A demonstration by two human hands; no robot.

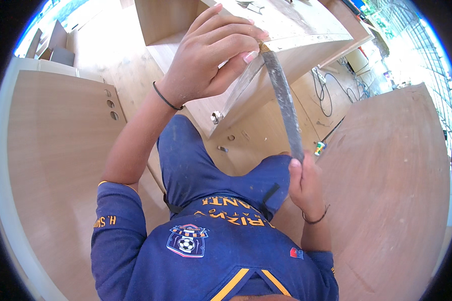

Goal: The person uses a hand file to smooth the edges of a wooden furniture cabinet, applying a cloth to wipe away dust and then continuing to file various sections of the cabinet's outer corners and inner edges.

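File (285, 103) across panel edge (306, 42), 2-handed

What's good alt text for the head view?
Both hands work a long flat metal file: the right hand grips its near end, the left hand pinches its tip against the edge of a pale wooden panel. Wood boards lie around.

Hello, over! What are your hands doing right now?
Left hand pinching file tip on panel edge. Right hand gripping flat metal file low. Nothing in the way.
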